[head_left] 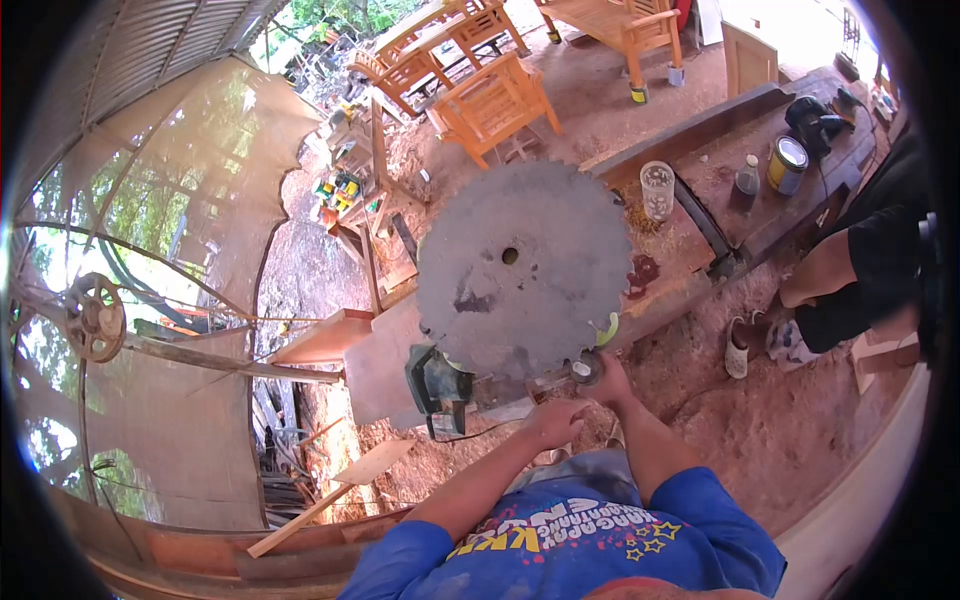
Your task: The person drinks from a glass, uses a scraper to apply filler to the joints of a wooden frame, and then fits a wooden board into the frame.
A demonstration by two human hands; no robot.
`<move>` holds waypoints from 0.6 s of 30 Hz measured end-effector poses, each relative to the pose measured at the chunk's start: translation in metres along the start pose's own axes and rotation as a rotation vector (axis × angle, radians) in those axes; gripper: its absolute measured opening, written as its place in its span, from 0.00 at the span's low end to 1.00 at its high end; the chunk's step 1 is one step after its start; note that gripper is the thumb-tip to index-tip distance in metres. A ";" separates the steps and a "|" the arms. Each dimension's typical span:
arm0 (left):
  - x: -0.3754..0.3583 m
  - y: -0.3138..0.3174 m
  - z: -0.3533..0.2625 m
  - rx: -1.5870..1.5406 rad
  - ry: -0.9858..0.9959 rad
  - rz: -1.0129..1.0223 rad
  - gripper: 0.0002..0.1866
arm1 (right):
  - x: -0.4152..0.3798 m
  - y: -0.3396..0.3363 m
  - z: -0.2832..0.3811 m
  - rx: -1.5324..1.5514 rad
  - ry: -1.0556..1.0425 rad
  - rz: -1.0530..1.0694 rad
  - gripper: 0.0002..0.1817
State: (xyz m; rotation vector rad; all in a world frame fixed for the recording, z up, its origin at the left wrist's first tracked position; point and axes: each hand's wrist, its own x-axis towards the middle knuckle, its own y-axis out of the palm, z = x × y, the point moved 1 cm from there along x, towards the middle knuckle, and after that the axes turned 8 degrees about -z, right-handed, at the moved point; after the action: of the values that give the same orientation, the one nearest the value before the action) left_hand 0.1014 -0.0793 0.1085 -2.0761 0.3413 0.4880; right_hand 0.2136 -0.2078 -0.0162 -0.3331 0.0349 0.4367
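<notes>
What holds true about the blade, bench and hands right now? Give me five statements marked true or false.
1. The toothed blade has a hole near its middle. True.
2. The left hand's fingers are in that hole. False: the left hand is beside the right hand, away from it.
3. The bottle stands between the clear container and the can. True.
4. The can lies on the ground. False: the can stands on the workbench.

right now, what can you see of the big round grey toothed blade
The big round grey toothed blade looks metal: a flat disc, dark-stained, with a small centre hole. Its face meets the camera, overlapping the brown wooden bench in view. The right hand is at its lower edge; contact is unclear.
</notes>
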 end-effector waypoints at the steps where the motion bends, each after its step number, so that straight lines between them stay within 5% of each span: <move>1: -0.004 -0.009 -0.007 -0.041 -0.026 0.018 0.31 | 0.000 0.002 -0.001 -0.019 0.001 0.004 0.45; 13: -0.100 -0.138 -0.102 -0.362 0.579 -0.290 0.18 | -0.083 -0.031 -0.035 -0.185 0.033 -0.157 0.41; 16: -0.103 -0.199 -0.083 -0.364 0.711 -0.537 0.15 | -0.116 -0.070 0.039 -0.134 0.078 -0.196 0.42; 18: -0.093 -0.232 -0.067 -0.418 0.633 -0.630 0.13 | -0.139 -0.089 0.083 -0.154 0.087 -0.273 0.42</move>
State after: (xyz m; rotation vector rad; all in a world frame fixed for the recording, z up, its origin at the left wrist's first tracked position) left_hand 0.1322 -0.0124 0.3569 -2.5531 -0.0823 -0.5317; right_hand 0.1219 -0.3135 0.1046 -0.5015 0.0403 0.1541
